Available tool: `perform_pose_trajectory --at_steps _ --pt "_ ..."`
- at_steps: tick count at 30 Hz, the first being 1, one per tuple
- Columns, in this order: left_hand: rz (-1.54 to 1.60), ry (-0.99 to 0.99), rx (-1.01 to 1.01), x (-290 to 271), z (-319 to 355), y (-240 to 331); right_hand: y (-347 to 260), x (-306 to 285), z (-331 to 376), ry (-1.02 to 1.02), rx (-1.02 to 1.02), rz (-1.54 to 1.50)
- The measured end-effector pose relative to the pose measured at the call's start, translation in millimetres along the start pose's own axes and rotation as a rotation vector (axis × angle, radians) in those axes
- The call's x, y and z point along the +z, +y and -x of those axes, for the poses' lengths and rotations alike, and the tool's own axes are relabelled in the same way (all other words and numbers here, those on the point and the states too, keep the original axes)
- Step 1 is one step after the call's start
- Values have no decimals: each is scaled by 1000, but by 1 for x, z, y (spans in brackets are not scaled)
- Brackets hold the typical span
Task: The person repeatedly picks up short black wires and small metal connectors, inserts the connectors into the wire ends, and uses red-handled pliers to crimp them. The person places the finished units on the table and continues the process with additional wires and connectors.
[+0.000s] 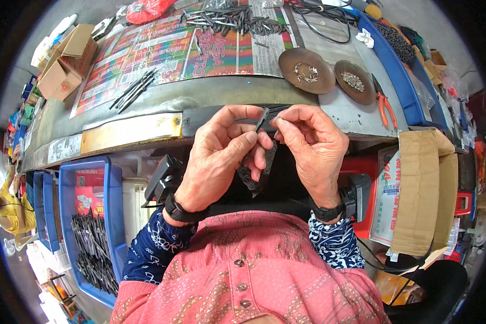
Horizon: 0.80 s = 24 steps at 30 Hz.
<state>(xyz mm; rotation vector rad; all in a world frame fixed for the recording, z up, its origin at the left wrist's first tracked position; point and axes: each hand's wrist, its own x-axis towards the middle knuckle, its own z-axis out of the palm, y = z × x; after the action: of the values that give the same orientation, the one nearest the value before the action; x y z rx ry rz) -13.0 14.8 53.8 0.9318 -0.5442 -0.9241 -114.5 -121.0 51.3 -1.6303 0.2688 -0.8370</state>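
Note:
My left hand (221,154) pinches a thin black strip (262,120) between thumb and forefinger, its end pointing up and away from me. Close beside it, my right hand (314,146) has thumb and forefinger pressed together near the strip's tip; anything between them is too small to make out. Both hands are over the table's near edge. Beyond the right hand lie two brown round dishes: the larger dish (287,63) holds slim pale metal pieces (306,73), the smaller dish (342,69) small silvery bits (353,81). Several black strips (134,92) lie loosely together on the table.
Orange-handled pliers (384,105) lie at the table's right. A heap of black strips (235,22) sits at the back. Below left, a blue bin (113,216) holds more strips. Cardboard boxes stand at far left (65,70) and lower right (420,194).

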Motion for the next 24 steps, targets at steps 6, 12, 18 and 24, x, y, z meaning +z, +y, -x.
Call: perform_pose_trajectory --at_steps 6,12,18,24 --pt "47 -2 -15 2 6 -4 -1 7 3 2 43 -185" --pt "75 -12 -16 4 9 -5 0 9 5 7 39 -137" --pt "50 15 -18 4 10 -7 8 9 5 23 5 -67" --pt "9 42 29 4 11 -10 11 6 8 2 -44 13"
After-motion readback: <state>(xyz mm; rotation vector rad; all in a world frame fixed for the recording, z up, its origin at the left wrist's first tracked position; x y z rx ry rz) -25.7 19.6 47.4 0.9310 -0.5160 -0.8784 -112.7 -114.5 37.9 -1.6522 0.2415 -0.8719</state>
